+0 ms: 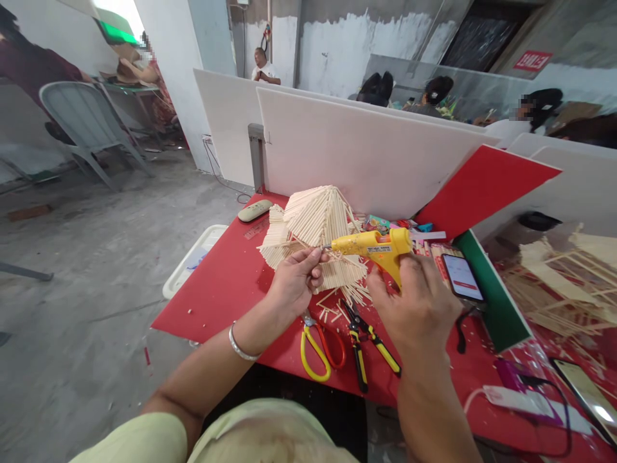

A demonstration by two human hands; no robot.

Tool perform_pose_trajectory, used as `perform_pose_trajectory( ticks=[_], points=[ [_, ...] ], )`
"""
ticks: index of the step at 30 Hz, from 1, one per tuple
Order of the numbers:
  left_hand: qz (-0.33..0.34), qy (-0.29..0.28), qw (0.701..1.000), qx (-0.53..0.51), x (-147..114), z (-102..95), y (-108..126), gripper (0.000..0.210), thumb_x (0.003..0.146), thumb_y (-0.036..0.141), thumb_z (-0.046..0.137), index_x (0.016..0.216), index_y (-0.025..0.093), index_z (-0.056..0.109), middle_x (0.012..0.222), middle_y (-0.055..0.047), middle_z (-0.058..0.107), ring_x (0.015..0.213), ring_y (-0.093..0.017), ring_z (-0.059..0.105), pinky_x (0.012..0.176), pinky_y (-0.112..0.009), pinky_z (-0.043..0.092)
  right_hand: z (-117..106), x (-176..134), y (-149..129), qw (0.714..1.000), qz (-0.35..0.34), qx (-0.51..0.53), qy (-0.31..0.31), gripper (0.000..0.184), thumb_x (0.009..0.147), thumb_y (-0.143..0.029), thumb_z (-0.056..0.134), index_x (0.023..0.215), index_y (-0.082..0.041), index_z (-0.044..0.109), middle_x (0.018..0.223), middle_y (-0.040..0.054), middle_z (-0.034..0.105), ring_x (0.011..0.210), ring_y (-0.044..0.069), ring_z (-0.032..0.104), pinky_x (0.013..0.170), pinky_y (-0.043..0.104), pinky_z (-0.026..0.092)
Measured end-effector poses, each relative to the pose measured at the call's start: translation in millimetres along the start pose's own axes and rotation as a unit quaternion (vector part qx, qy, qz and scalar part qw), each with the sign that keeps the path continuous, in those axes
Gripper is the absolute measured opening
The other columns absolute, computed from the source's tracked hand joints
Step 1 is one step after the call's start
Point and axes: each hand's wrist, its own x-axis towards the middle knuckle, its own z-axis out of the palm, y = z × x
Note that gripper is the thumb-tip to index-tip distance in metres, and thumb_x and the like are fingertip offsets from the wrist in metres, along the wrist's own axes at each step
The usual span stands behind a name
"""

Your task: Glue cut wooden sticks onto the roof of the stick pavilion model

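My right hand (417, 302) is wrapped round the handle of a yellow hot glue gun (364, 244), its nozzle pointing left. Just at the nozzle, the fingers of my left hand (301, 273) are pinched together; what they hold is too small to make out. Behind both hands stands a model of pale wooden sticks (318, 215) with a sloping, roof-like top. Loose sticks and short offcuts lie around its base. Nearer my body lie scissors (321, 350) with one yellow and one red handle, and black-and-yellow pliers (364, 347).
The red table (216, 289) carries a glasses case (255, 211) at back left and a phone (463, 278) at right. White boards (357, 148) rise behind it. Another stick model (569, 276) and a power strip (520, 400) are farther right. People sit beyond the boards.
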Motion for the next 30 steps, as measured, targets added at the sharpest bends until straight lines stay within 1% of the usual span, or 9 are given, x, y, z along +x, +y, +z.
perform_pose_trajectory(
  ticks=[9,15,18,26,30],
  points=[
    [0.012,0.003,1.0,0.011,0.5,-1.0,-1.1,0.024,0.073,0.02,0.084,0.083,0.01,0.064,0.074,-0.001,0.064,0.045,0.0,0.042,0.04,-0.013,0.028,0.0,5.9,-3.2,1.0,-0.022,-0.011,0.012,0.024,0.084,-0.026,0.065,0.104,-0.014,0.062,0.091,0.0084,0.073,0.073,0.02,0.066,0.057,0.03,0.045],
    [0.016,0.002,1.0,0.013,2.0,-1.4,-1.6,0.025,0.073,0.02,0.084,0.081,0.01,0.063,0.075,-0.001,0.065,0.045,0.0,0.042,0.04,-0.013,0.028,-0.7,6.3,-3.9,1.0,-0.023,-0.008,0.014,0.025,0.085,-0.023,0.063,0.109,-0.016,0.062,0.092,0.0069,0.072,0.073,0.019,0.066,0.059,0.029,0.045],
    [0.019,0.002,1.0,0.011,2.6,-1.7,-1.8,0.024,0.072,0.02,0.084,0.081,0.009,0.063,0.075,-0.001,0.066,0.045,0.0,0.043,0.04,-0.014,0.028,0.4,6.0,-3.7,1.0,-0.026,-0.004,0.018,0.027,0.085,-0.023,0.064,0.11,-0.015,0.062,0.094,0.0083,0.073,0.075,0.019,0.066,0.061,0.03,0.046],
    [0.026,0.013,1.0,0.011,1.2,0.4,-2.8,0.022,0.073,0.018,0.083,0.082,0.009,0.064,0.074,-0.002,0.067,0.045,-0.001,0.044,0.04,-0.014,0.03,2.2,3.7,-4.1,1.0,-0.002,-0.006,-0.01,0.028,0.085,-0.027,0.063,0.111,-0.018,0.061,0.095,0.0073,0.072,0.078,0.02,0.067,0.063,0.03,0.046],
    [0.036,0.017,0.999,0.012,0.5,1.8,-3.8,0.023,0.073,0.019,0.082,0.081,0.01,0.063,0.076,-0.002,0.068,0.046,-0.001,0.045,0.041,-0.014,0.031,-0.2,3.0,-3.3,1.0,-0.002,-0.004,0.0,0.027,0.084,-0.026,0.064,0.11,-0.017,0.061,0.093,0.0074,0.072,0.076,0.02,0.067,0.062,0.03,0.046]
  ],
)
